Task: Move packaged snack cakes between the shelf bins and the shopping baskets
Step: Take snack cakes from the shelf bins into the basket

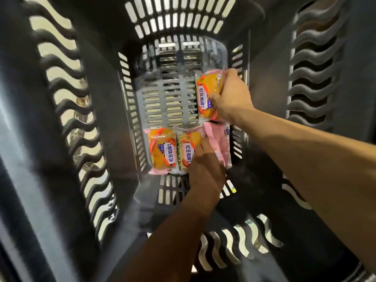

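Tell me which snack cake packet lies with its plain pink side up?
The pink packet at the basket's near right corner, beside the left hand. The other three show orange cake and printed labels.

Setting: a shop, most likely. View looks straight down into a deep dark plastic shopping basket (61,139) with slotted floor and wavy side vents. Four sealed snack cakes (161,150) in printed retail wrappers lie on its floor. Pale flooring shows through the left vents; no other surroundings visible.
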